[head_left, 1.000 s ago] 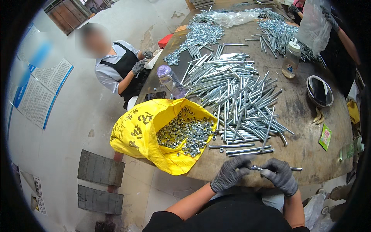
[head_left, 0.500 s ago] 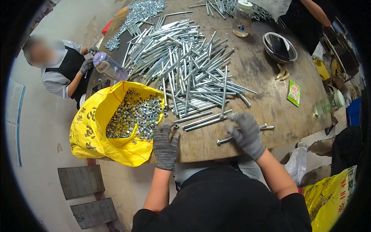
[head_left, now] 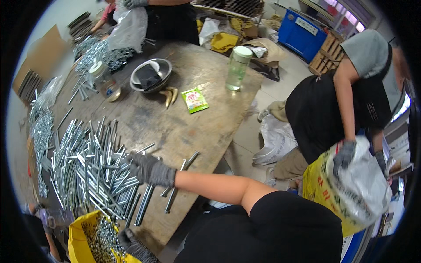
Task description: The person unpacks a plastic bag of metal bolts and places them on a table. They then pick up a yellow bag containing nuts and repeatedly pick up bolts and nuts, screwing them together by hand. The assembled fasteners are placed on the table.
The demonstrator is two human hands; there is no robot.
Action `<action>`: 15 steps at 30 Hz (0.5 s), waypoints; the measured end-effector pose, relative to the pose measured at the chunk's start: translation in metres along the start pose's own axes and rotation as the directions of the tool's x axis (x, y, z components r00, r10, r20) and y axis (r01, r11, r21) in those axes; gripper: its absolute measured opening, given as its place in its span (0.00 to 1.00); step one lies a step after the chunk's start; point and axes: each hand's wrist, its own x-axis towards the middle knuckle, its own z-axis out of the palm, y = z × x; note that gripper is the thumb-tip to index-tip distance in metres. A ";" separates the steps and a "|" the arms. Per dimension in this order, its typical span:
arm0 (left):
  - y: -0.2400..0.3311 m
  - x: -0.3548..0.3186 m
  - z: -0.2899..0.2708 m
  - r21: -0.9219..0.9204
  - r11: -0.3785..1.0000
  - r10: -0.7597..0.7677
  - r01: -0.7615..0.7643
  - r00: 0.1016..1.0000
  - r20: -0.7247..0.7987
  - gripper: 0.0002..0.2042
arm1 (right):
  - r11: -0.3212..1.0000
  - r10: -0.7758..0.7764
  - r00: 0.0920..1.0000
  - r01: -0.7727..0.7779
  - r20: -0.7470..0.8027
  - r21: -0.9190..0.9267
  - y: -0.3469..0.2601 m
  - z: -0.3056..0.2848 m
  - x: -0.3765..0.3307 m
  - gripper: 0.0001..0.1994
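My right hand (head_left: 153, 170), in a grey knitted glove, reaches over the near right edge of a pile of long silver bolts (head_left: 94, 164). Its fingers are stretched out and somewhat blurred, and I make out nothing in them. My left hand (head_left: 133, 244), gloved the same way, is at the table's front edge beside a yellow sack (head_left: 79, 234) of small metal nuts (head_left: 105, 239). The fingers look loosely apart and seem empty. Between my hands several bolts (head_left: 144, 205) lie side by side. More loose bolts (head_left: 175, 184) lie just right of my right wrist.
A metal bowl (head_left: 165, 78) with a phone, bananas (head_left: 169, 96), a green packet (head_left: 194, 101) and a green-tinted bottle (head_left: 238, 68) occupy the table's far half, with a clear jar (head_left: 104, 83). One person (head_left: 346, 94) at right handles a white-and-yellow sack (head_left: 351, 188); others stand around the table.
My view has swung right, bringing the person with the sack into sight. My right hand has moved left onto the bolt pile; my left hand stays near the yellow sack.
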 end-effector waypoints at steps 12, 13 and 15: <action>0.067 0.000 0.048 -0.522 0.795 -0.325 0.309 0.944 0.064 0.12 | 0.843 -0.226 0.907 0.365 0.356 -0.395 -0.066 -0.006 -0.104 0.10; 0.070 -0.004 0.055 -0.552 0.804 -0.269 0.224 0.963 0.000 0.12 | 0.801 -0.299 0.886 0.434 0.354 -0.411 -0.065 -0.003 -0.106 0.12; 0.053 0.002 0.057 -0.370 0.923 -0.129 0.105 0.991 -0.042 0.12 | 0.840 -0.226 0.906 0.367 0.358 -0.399 -0.052 0.006 -0.107 0.15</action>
